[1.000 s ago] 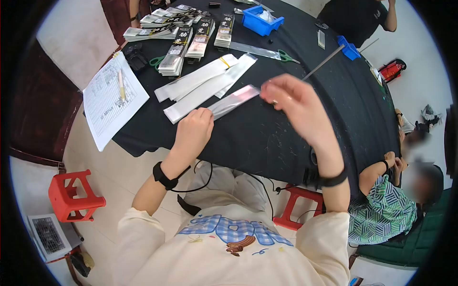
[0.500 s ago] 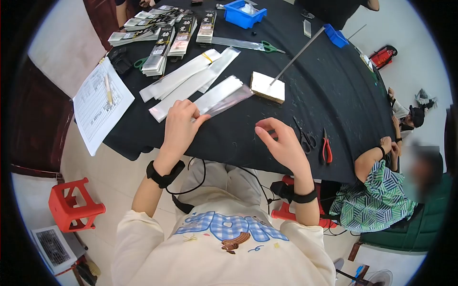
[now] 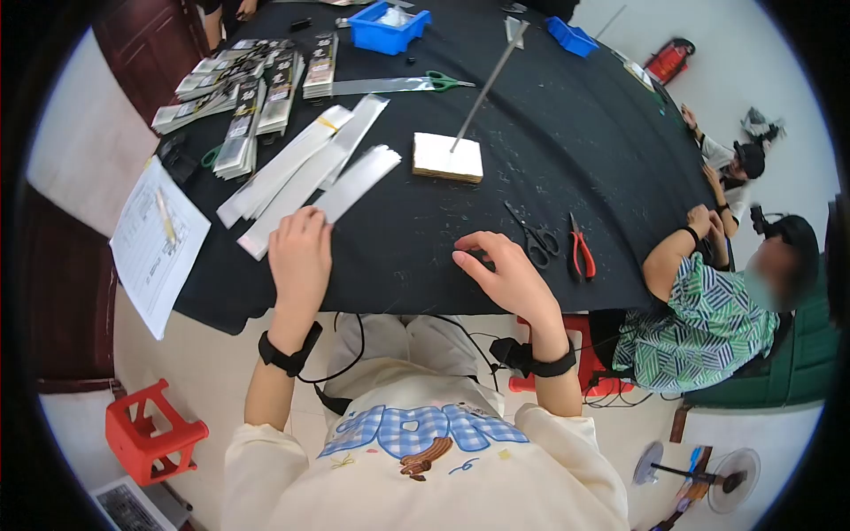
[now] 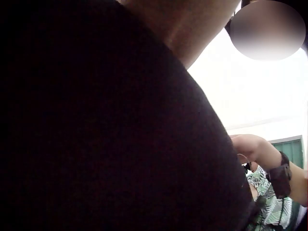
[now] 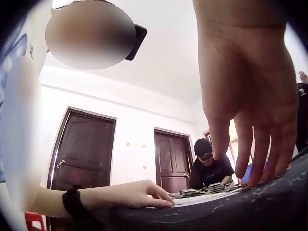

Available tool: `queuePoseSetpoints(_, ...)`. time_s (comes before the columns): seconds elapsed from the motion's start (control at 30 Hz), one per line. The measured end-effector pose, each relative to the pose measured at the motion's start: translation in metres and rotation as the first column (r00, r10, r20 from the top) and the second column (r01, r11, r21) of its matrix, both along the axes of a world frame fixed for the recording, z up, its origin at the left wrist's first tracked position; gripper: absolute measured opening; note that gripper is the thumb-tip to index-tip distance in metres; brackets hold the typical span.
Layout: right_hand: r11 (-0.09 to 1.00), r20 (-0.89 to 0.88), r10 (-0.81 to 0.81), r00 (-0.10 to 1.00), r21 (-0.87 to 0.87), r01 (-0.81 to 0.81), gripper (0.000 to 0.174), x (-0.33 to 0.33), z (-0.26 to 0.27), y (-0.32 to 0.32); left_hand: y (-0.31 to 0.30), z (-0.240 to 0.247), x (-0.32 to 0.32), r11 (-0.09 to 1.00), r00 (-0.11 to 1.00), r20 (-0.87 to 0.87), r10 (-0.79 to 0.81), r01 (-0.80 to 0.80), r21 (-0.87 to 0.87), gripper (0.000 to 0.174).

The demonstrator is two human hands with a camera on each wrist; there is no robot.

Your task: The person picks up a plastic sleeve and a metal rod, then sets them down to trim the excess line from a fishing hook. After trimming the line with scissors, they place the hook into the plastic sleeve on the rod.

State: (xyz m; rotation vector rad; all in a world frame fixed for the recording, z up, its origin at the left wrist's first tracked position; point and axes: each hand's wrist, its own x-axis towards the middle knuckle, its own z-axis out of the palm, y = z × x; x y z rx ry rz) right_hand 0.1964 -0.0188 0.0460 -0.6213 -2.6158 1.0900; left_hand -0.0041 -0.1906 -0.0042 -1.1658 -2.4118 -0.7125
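Note:
In the head view my left hand [image 3: 299, 257] lies on the table, its fingers over the near end of a pale strip stack [image 3: 363, 181]. Seen from the right wrist, the left hand [image 5: 139, 192] is low and fairly flat, its fingers relaxed. Beside that stack lie longer whitish strips [image 3: 301, 190], some bound with a yellow band [image 3: 328, 123]. My right hand [image 3: 509, 274] hovers near the table's front edge, fingers loosely bent and holding nothing. Its fingers point down in the right wrist view. Dark cloth fills most of the left wrist view.
A white block [image 3: 434, 159] bears a tilted metal rod [image 3: 487, 84]. Black scissors [image 3: 536, 243] and red-handled pliers [image 3: 581, 252] lie to the right. Packaged bundles [image 3: 239, 133], a paper sheet [image 3: 159, 239], green-handled scissors [image 3: 443, 81] and a blue bin [image 3: 388, 31] stand farther off. People sit around the table.
My right hand has come down and back from the strip's far end to the front edge. My left hand stays at the near end. The head view has turned, shifting the table leftward.

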Motion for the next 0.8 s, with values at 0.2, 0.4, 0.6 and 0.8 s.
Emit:
queuePoseSetpoints(0.2,0.987,-0.05,-0.113,0.992,-0.118,0.106,0.023,0.032,0.023,0.029,0.003,0.011,0.005,0.995,0.998,0.04,-0.051,0.048,0.086,0.016)
queuePoseSetpoints(0.4,0.947,0.063,-0.3,0.952,-0.102,0.305,0.019,0.043,0.041,0.11,0.005,0.028,0.055,0.939,0.942,0.182,-0.281,0.231,0.253,0.013)
queuePoseSetpoints(0.6,0.901,0.204,-0.434,0.878,0.103,0.422,0.023,0.018,0.007,0.179,0.011,0.031,0.103,0.848,0.815,0.297,-0.498,0.385,0.365,0.01)
queuePoseSetpoints(0.8,0.89,0.339,-0.455,0.823,0.15,0.43,0.028,-0.012,-0.022,0.206,0.009,0.024,0.113,0.815,0.775,0.298,-0.558,0.443,0.373,0.01)
